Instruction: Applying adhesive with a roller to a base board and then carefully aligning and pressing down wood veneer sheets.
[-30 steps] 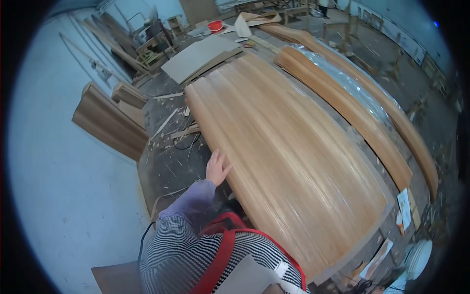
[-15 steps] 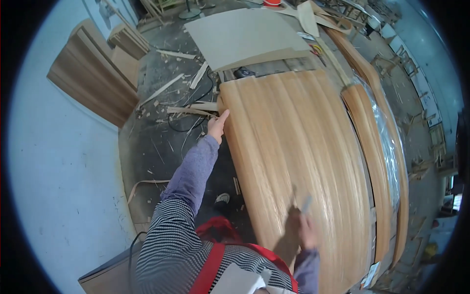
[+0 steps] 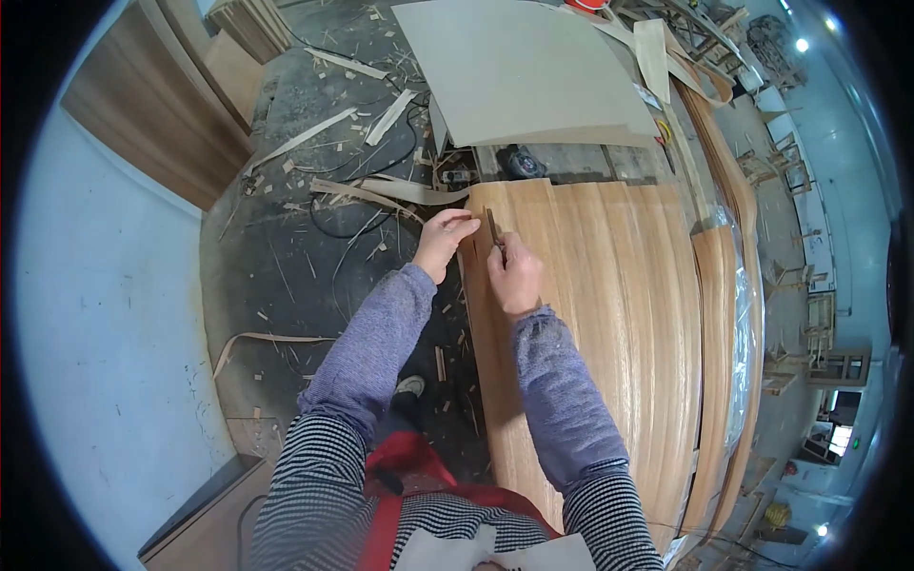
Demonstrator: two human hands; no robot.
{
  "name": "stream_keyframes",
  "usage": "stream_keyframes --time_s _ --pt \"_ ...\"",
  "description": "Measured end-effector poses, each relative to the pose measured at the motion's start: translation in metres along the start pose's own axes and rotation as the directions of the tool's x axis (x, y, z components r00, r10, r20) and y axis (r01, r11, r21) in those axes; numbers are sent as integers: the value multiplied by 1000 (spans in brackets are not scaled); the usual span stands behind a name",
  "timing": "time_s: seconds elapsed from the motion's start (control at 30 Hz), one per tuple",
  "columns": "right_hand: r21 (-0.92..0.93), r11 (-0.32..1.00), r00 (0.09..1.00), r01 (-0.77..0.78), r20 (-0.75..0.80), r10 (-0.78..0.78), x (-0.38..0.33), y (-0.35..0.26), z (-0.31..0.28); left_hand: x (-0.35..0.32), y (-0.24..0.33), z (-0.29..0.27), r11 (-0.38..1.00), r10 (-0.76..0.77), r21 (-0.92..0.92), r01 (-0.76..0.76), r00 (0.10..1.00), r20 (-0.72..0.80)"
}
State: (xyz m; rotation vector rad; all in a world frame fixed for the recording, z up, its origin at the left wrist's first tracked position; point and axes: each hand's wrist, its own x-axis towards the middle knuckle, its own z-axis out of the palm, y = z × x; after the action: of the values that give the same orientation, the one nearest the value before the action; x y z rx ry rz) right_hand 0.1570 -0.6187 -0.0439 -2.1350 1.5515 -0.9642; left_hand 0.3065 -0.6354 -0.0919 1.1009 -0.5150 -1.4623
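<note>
A stack of long, pale-brown wooden panels (image 3: 609, 285) with rounded, wavy tops lies in front of me. At its far left corner my left hand (image 3: 442, 244) has thumb and fingers close together on the left panel's edge. My right hand (image 3: 516, 274) is just beside it, over the panel top, closed around a slim, dark, narrow-bladed tool (image 3: 491, 225). The tool points away from me, its tip close to the panel's far end. Its handle is mostly hidden in my fist, so its exact kind is unclear.
Beyond the panels lies a large pale sheet (image 3: 524, 71), with a dark power tool (image 3: 522, 162) before it. Wood strips (image 3: 381, 190), scraps and a black cable litter the floor at left. Brown curved panels (image 3: 157, 95) lean on the white wall. Long mouldings (image 3: 716, 314) run along the right.
My right hand has moved from the near middle of the panels to the far left corner, carrying the tool beside my left hand. The left hand's thumb and fingers now close on the edge.
</note>
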Motion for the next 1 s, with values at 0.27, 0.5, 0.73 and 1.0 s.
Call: stream_keyframes --time_s 0.27,0.5,0.73,1.0 --pt "-58 993 994 101 41 -98 -3 -4 -4 7 -6 3 996 -92 -22 92 996 -11" --pt "-74 989 990 124 78 -118 9 -3 -2 10 -9 8 996 -85 -19 85 996 -7" --pt "-145 980 984 133 136 -114 -12 -7 -11 -3 -4 6 989 139 70 -133 985 -101" --pt "-125 989 969 77 243 -45 -110 -35 -76 -59 -5 -2 993 94 91 -79 979 -183"
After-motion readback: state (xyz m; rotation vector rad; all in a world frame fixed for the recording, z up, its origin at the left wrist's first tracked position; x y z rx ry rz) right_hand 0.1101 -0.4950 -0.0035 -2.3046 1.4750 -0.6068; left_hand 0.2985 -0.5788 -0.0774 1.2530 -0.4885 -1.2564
